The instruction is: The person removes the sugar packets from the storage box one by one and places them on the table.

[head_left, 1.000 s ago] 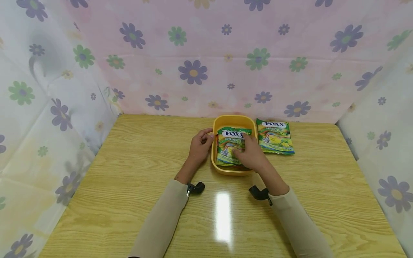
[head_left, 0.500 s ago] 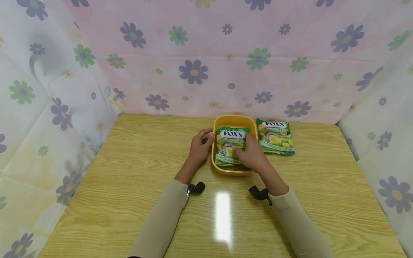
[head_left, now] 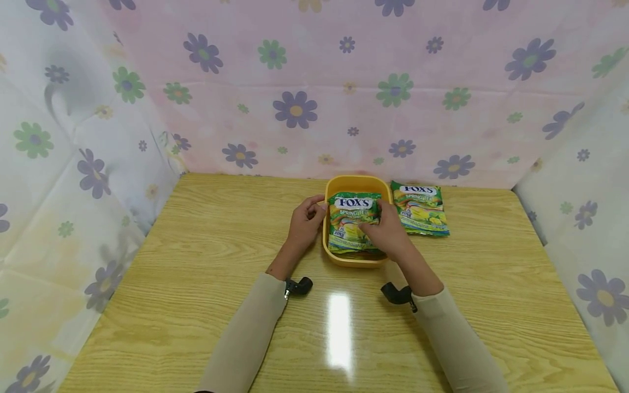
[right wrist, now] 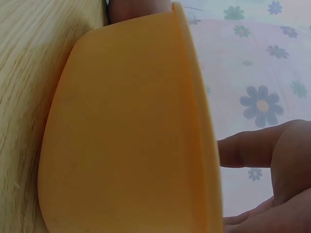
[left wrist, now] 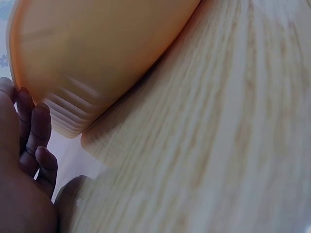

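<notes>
A yellow plastic tub (head_left: 357,262) stands on the table near its back edge. Inside lies a green FOX'S Spring Tea candy packet (head_left: 349,218), face up, on top of other contents that barely show. At the tub's left rim my left hand (head_left: 306,221) pinches the edge, fingers against the outer wall, also seen in the left wrist view. My right hand (head_left: 390,232) reaches over the right rim. Its thumb and index fingertips rest at the packet's right side, spread apart; the other fingers are hidden. A second FOX'S candy packet (head_left: 421,210) lies flat just right of the tub.
The wood-grain table (head_left: 196,229) ends at a flower-patterned cloth backdrop (head_left: 334,71), with more cloth at both sides. Small black wrist cameras (head_left: 397,293) project inward from both wrists. Light glares off the table in front of the tub.
The packet in the tub has shifted slightly left and now lies straighter. My right hand has drawn back a little to the right, uncovering more of it. My left hand has stayed put.
</notes>
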`<state>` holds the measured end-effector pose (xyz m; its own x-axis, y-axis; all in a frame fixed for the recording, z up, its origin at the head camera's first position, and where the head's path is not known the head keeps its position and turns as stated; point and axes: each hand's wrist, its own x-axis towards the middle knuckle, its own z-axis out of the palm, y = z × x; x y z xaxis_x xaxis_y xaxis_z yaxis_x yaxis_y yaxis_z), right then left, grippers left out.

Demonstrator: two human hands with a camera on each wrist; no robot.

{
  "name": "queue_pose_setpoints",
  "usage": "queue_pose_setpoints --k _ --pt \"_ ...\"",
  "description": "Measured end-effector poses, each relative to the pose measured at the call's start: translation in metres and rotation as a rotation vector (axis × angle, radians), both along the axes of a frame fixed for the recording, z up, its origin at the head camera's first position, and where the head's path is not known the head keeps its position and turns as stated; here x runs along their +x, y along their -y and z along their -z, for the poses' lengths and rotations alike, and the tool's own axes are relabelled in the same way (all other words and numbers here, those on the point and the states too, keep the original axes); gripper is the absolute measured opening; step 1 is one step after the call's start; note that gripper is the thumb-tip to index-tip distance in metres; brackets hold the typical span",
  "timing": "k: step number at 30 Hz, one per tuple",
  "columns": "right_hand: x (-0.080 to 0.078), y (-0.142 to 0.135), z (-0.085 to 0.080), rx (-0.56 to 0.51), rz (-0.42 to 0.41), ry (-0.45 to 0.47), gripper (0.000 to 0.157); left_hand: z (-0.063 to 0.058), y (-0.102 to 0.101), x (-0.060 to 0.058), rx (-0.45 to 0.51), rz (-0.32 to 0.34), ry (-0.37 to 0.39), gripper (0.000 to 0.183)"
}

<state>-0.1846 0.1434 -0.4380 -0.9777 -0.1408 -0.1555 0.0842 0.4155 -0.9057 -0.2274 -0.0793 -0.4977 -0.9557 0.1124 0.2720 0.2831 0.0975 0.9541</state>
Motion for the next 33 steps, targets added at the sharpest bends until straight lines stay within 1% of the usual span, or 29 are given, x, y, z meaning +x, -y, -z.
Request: queue_pose_setpoints --k 2,5,8,11,13,16,19,21,23,24,28,30,33 --pt "0.0 -0.001 -0.001 -0.041 0.002 0.004 0.084 0.008 0.0 -0.005 0.002 -0.01 0.002 0.036" --pt "0.0 -0.001 -0.003 -0.073 0.007 0.01 0.084 0.019 0.0 -0.011 0.005 -0.023 0.009 0.036" --pt "0.0 -0.002 -0.004 -0.089 0.039 0.028 0.081 0.023 0.0 -0.012 0.009 -0.025 0.014 0.035" --pt "-0.001 -0.004 -0.006 -0.103 0.082 0.047 0.077 0.024 0.001 -0.012 0.014 -0.024 0.012 0.035" --pt "-0.001 -0.005 -0.007 -0.118 0.096 0.064 0.075 0.023 0.001 -0.012 0.016 -0.021 0.008 0.035" --pt "-0.001 -0.006 -0.008 -0.146 0.075 0.109 0.077 0.023 0.001 -0.012 0.018 -0.025 0.006 0.036" --pt "-0.002 -0.007 -0.007 -0.135 0.046 0.148 0.082 0.023 0.001 -0.011 0.016 -0.027 0.009 0.037" --pt "-0.002 -0.007 -0.007 -0.126 0.037 0.146 0.083 0.022 0.001 -0.011 0.009 -0.024 0.013 0.038" --pt "-0.002 -0.006 -0.006 -0.113 0.036 0.137 0.083 0.012 0.001 -0.006 0.0 -0.013 0.011 0.038" --pt "-0.002 -0.006 -0.006 -0.113 0.036 0.131 0.083 0.012 0.001 -0.006 0.001 -0.012 0.01 0.037" --pt "-0.002 -0.006 -0.004 -0.161 0.024 0.117 0.083 0.012 0.001 -0.006 0.007 -0.02 0.005 0.035" --pt "-0.002 -0.005 -0.003 -0.181 0.013 0.109 0.084 0.022 0.0 -0.011 0.016 -0.03 0.01 0.035" --pt "-0.002 -0.002 0.001 -0.162 0.006 0.089 0.086 0.021 0.0 -0.011 0.013 -0.032 0.017 0.035"
